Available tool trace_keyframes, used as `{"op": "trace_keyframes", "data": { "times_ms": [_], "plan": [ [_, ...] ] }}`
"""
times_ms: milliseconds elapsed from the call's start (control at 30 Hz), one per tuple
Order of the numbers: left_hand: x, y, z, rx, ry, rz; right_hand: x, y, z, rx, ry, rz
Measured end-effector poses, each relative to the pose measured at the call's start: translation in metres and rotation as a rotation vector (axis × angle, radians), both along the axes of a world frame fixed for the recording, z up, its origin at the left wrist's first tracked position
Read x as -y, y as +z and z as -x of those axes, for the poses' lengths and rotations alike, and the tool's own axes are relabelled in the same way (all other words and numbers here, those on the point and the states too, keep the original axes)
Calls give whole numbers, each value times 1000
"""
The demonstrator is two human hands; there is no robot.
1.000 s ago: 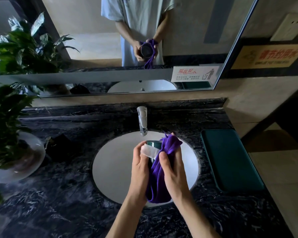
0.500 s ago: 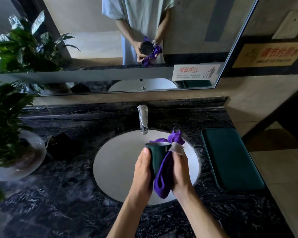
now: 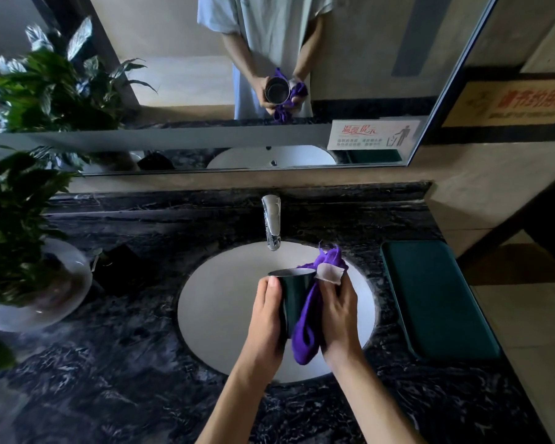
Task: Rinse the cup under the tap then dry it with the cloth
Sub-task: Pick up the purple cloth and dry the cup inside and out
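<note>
A dark green cup [image 3: 293, 294] is held upright over the white round sink [image 3: 225, 302], its rim tilted slightly away from me. My left hand [image 3: 266, 315] grips the cup's left side. My right hand [image 3: 340, 315] presses a purple cloth [image 3: 306, 331] with a white label against the cup's right side; the cloth hangs below the cup and bunches above my fingers. The chrome tap [image 3: 271, 224] stands behind the cup and no water is seen running. The mirror shows the cup's metal inside.
The counter [image 3: 109, 379] is dark veined marble. A potted plant in a white bowl [image 3: 45, 293] stands at the left. A dark green tray [image 3: 436, 299] lies right of the sink. A mirror [image 3: 269, 91] spans the wall behind.
The cloth has come out of the cup's mouth and now lies along its right side. The cup has turned more upright, and my right hand has moved down beside it.
</note>
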State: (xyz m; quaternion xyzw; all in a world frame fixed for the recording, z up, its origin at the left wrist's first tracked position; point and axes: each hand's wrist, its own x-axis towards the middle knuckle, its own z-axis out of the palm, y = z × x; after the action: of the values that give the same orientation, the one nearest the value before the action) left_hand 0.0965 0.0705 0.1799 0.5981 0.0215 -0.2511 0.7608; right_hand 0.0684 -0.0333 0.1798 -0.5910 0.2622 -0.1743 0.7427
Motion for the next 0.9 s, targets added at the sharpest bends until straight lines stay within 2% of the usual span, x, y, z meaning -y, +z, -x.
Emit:
{"op": "trace_keyframes", "data": {
  "times_ms": [133, 200, 367, 567, 633, 767, 900],
  "plan": [
    [-1, -1, -1, -48, -1, 30, -7, 9, -1, 47, 110, -348],
    [-3, -2, -8, -89, -29, 42, -12, 8, 2, 72, 209, -395],
    [-6, 2, -12, -125, -77, 49, -7, 8, 3, 88, 165, -355],
    [-1, -5, -5, 52, -74, -39, 1, 13, 2, -1, 62, -317],
    [-4, -9, -4, 57, -114, -29, 3, 10, 2, -16, 39, -284],
    [-6, -1, -2, 42, -164, -52, 2, 11, 2, 19, 148, -231],
    [0, 7, 1, 179, -2, -141, 7, 15, 3, 14, 179, 31]
  ]
}}
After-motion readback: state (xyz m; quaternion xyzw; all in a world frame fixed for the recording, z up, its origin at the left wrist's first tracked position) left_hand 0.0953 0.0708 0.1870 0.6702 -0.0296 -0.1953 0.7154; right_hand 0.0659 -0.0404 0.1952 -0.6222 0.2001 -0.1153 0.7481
